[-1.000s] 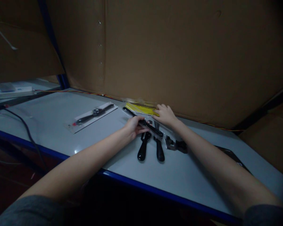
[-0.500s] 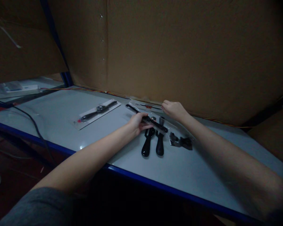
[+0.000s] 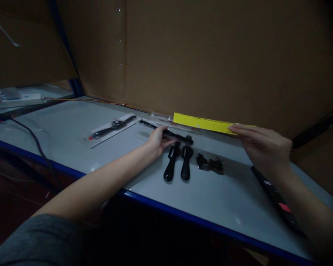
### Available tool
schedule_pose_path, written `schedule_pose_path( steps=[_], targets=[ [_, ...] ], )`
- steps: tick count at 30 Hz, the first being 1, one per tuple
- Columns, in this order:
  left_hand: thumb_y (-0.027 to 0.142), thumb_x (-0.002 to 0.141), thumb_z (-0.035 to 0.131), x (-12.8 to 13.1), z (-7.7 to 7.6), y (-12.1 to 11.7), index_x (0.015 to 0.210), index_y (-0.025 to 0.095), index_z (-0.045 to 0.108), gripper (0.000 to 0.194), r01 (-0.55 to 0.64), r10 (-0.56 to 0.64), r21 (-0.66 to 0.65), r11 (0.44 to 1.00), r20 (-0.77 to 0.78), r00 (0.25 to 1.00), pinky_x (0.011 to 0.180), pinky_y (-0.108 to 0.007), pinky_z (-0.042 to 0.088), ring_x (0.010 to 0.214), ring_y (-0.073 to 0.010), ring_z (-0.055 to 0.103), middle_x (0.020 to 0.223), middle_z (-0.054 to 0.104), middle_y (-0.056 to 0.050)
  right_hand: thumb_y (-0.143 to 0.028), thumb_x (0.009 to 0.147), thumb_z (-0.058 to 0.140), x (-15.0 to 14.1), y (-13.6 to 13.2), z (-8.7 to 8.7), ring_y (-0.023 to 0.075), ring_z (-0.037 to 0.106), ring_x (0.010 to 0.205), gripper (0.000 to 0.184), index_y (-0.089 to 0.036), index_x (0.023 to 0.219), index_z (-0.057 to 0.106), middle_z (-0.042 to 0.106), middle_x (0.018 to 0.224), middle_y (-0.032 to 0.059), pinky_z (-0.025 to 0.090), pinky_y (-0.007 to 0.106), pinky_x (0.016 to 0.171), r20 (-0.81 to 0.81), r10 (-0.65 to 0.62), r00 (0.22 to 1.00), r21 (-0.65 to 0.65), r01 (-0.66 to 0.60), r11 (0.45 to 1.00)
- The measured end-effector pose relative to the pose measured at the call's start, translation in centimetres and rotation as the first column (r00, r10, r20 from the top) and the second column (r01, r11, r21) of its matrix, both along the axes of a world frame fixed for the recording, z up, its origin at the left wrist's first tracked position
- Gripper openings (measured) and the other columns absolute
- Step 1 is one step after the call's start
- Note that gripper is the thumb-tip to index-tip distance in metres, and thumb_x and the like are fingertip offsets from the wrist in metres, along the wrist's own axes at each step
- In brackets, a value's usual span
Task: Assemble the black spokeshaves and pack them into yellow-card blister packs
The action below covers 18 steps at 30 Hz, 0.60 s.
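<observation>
My left hand (image 3: 156, 140) is closed on a long black strap-like piece (image 3: 166, 132) that lies on the grey table (image 3: 72, 129) near the back wall. My right hand (image 3: 262, 146) pinches the right end of a long yellow card (image 3: 202, 123) and holds it just above the table, its far end over a clear plastic bag. Two black handle-shaped parts (image 3: 178, 167) lie side by side just below my left hand. Small dark metal pieces (image 3: 211, 163) lie to their right.
A black watch on a white card in a clear sleeve (image 3: 111, 129) lies to the left. A flat dark strip with a red mark (image 3: 277, 199) lies under my right forearm. A black cable (image 3: 30, 136) crosses the left table edge. Cardboard (image 3: 211, 55) walls the back.
My right hand has moved right and drawn the yellow card out along the back wall. My left hand has stayed on the black piece. The view has shifted slightly.
</observation>
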<state>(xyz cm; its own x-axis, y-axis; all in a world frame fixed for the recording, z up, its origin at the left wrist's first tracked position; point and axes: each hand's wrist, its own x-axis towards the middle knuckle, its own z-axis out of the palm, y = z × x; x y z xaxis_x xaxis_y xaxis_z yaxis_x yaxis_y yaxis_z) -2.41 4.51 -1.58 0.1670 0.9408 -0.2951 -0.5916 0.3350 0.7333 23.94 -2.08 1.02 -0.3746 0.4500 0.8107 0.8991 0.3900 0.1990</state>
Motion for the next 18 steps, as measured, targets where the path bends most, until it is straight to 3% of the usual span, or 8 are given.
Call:
schedule_pose_path(
  steps=[3, 8, 12, 18],
  targets=[
    [0.020, 0.079, 0.052, -0.2, 0.2, 0.0, 0.089, 0.016, 0.053, 0.011, -0.073, 0.071, 0.023, 0.997, 0.063, 0.995, 0.069, -0.031, 0.054, 0.074, -0.0153, 0.061, 0.077, 0.061, -0.004, -0.017, 0.079, 0.054, 1.9, -2.3, -0.6, 0.0159, 0.061, 0.098, 0.030, -0.032, 0.103, 0.064, 0.067, 0.104, -0.0010, 0.043, 0.031, 0.085, 0.047, -0.031, 0.998, -0.024, 0.032, 0.999],
    [0.011, 0.076, 0.054, -0.5, 0.3, 0.2, 0.093, 0.017, 0.052, 0.018, -0.172, 0.172, 0.045, 0.984, 0.024, 0.985, 0.068, -0.028, 0.054, 0.071, -0.0118, 0.061, 0.079, 0.062, -0.003, -0.019, 0.078, 0.055, 5.0, -4.4, -2.3, 0.0166, 0.061, 0.098, 0.036, -0.039, 0.108, 0.059, 0.066, 0.107, -0.0028, 0.042, 0.035, 0.085, 0.053, -0.107, 0.993, 0.008, 0.106, 0.994],
    [0.012, 0.077, 0.053, -0.6, 0.3, 0.4, 0.091, 0.016, 0.052, 0.015, -0.163, 0.164, 0.040, 0.986, -0.020, 0.986, 0.066, -0.027, 0.054, 0.067, -0.0115, 0.061, 0.075, 0.062, -0.003, -0.020, 0.078, 0.056, 6.7, -4.7, -3.0, 0.0167, 0.063, 0.095, 0.037, -0.042, 0.108, 0.059, 0.067, 0.104, -0.0036, 0.042, 0.036, 0.084, 0.039, -0.143, 0.989, 0.068, 0.140, 0.988],
    [0.011, 0.076, 0.051, -0.6, 0.4, 0.3, 0.087, 0.015, 0.053, 0.012, -0.146, 0.147, 0.023, 0.989, -0.056, 0.988, 0.062, -0.025, 0.054, 0.061, -0.0110, 0.061, 0.070, 0.061, -0.002, -0.018, 0.079, 0.054, 6.3, -4.7, -3.2, 0.0170, 0.061, 0.098, 0.039, -0.041, 0.111, 0.057, 0.067, 0.104, -0.0029, 0.041, 0.038, 0.085, 0.058, -0.166, 0.984, 0.078, 0.162, 0.984]
  ],
)
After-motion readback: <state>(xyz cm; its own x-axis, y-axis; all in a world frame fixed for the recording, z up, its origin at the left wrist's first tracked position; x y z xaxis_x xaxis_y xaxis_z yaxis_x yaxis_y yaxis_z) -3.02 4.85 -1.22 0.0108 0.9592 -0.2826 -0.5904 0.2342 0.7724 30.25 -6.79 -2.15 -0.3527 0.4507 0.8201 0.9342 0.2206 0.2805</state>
